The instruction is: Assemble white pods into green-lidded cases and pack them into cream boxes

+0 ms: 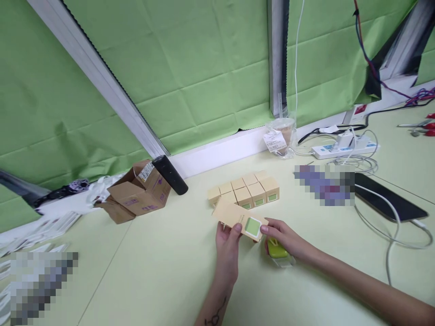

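Observation:
My left hand [228, 244] grips a long tan cardboard box [234, 215] from below, its thumb on the front face. My right hand [282, 233] pinches the right end of the same box, the thumb at the edge of a green, white-bordered square label [253, 227]. Just under my right hand is a yellow-green object with a clear plastic part [277, 251]; I cannot tell whether that hand also holds it or it lies on the table. Behind the held box stand several similar tan boxes [245, 190] packed in two rows, some showing green labels on their near ends.
At the left are an opened brown carton [142, 192] and a black cylinder [170, 174] leaning on it. A bagged drink cup [282, 136] stands by the wall. On the right lie a power strip [345, 147], a black phone [390, 199] and loose white cables [390, 244].

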`<state>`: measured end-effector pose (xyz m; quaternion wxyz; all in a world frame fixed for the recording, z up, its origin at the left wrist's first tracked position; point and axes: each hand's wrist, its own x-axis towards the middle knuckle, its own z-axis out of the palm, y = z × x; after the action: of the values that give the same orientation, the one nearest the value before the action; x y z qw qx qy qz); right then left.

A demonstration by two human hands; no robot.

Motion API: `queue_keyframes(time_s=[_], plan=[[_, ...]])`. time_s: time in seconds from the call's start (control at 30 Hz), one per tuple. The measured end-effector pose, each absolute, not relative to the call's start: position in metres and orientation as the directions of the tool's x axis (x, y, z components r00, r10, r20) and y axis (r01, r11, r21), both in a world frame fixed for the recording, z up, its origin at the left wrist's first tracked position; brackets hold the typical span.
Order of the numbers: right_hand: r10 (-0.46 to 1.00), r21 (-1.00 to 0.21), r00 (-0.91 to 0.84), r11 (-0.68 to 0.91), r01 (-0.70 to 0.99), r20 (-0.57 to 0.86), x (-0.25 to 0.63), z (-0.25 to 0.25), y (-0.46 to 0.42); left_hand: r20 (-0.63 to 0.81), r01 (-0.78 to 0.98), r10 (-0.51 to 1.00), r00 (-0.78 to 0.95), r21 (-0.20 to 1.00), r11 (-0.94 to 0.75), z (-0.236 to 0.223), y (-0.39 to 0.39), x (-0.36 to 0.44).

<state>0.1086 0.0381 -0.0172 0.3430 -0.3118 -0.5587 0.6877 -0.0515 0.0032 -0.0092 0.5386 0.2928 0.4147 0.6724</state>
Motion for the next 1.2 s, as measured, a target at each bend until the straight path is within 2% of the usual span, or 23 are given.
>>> queue_keyframes(time_s=[0.17,0.3,0.37,0.47,0.53,0.63,0.77,0.87,1.0,1.1,1.2], plan=[[0.829,-0.988,-0.559,-0.110,-0.108,-0.031,0.106,-0.025,0.036,-0.106,-0.606,0.986,-0.128,0.796,0.006,-0.012,0.006,-0.054],[0.843,-0.996,-0.537,-0.067,-0.058,-0.025,0.109,-0.029,0.036,-0.235,-0.685,0.963,-0.133,0.724,0.082,-0.007,0.008,-0.060],[0.879,-0.998,-0.476,0.053,0.028,0.033,0.110,-0.030,0.036,-0.257,-0.659,0.945,-0.200,0.749,0.065,-0.006,0.008,-0.060],[0.855,-0.921,-0.475,0.337,0.197,0.211,0.112,-0.030,0.034,-0.217,-0.491,0.891,-0.398,0.871,-0.007,-0.009,0.008,-0.058],[0.794,-0.874,-0.551,0.435,0.218,0.258,0.112,-0.029,0.031,-0.160,-0.316,0.846,-0.509,0.949,-0.011,-0.011,0.008,-0.059],[0.770,-0.901,-0.600,0.395,0.181,0.217,0.111,-0.027,0.028,-0.105,-0.116,0.803,-0.587,0.992,0.045,-0.009,0.013,-0.076],[0.794,-0.941,-0.575,0.319,0.114,0.200,0.114,-0.025,0.030,-0.062,0.102,0.752,-0.657,0.980,0.171,0.001,0.027,-0.142],[0.821,-0.960,-0.539,0.270,0.079,0.187,0.116,-0.023,0.035,-0.012,0.315,0.740,-0.672,0.900,0.301,0.003,0.038,-0.198],[0.887,-0.998,-0.462,0.047,0.032,0.027,0.119,-0.018,0.043,0.139,0.569,0.702,-0.699,0.702,0.427,-0.018,0.051,-0.236],[0.931,-1.000,-0.364,-0.021,0.015,-0.025,0.122,-0.017,0.052,0.251,0.713,0.730,-0.636,0.552,0.432,-0.035,0.059,-0.243],[0.969,-0.999,-0.248,0.002,0.032,-0.006,0.126,-0.023,0.061,0.277,0.845,0.839,-0.468,0.420,0.332,-0.036,0.066,-0.249]])
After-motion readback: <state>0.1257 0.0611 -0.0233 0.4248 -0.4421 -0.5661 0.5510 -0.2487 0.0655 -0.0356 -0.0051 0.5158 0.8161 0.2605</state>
